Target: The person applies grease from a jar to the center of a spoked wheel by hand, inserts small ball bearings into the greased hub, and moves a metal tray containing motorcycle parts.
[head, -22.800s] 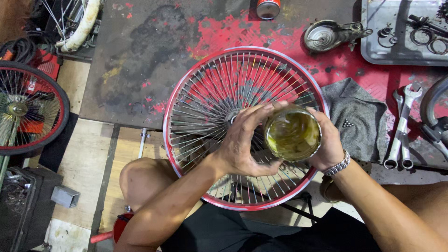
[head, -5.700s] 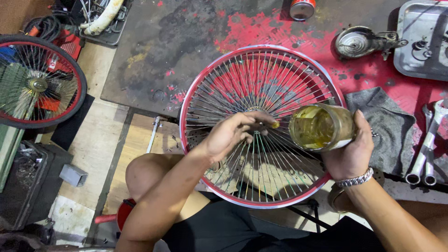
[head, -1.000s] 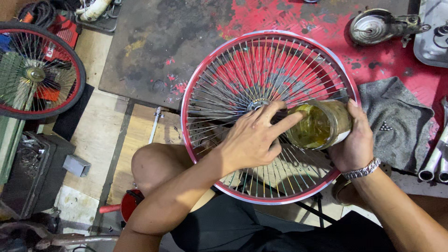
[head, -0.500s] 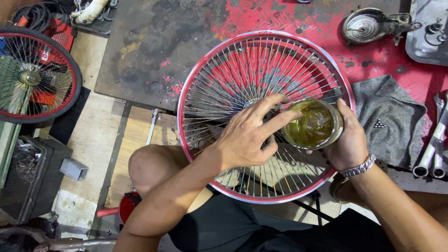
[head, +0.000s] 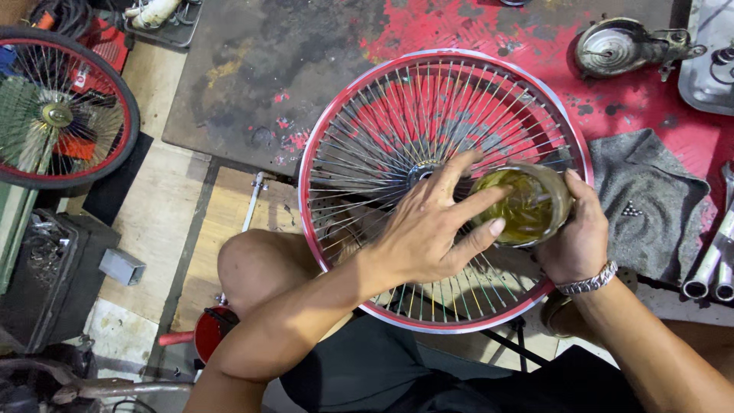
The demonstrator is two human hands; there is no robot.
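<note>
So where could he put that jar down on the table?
The right hand holds the jar, the left hand at its mouth. The dark bench top left of the red-rimmed wheel is bare. The grey cloth is free too. The far right is crowded: metal tubes, tray, round part.

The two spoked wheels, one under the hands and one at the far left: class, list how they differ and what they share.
The red-rimmed wheel has no tyre; the wheel at the left wears a black one. The red-rimmed wheel lies partly on the worktable and over the person's lap; the left one rests down at the floor. The red-rimmed wheel shows whole; the left one is cut by the frame edge. Both have thin metal spokes around a central hub.
</note>
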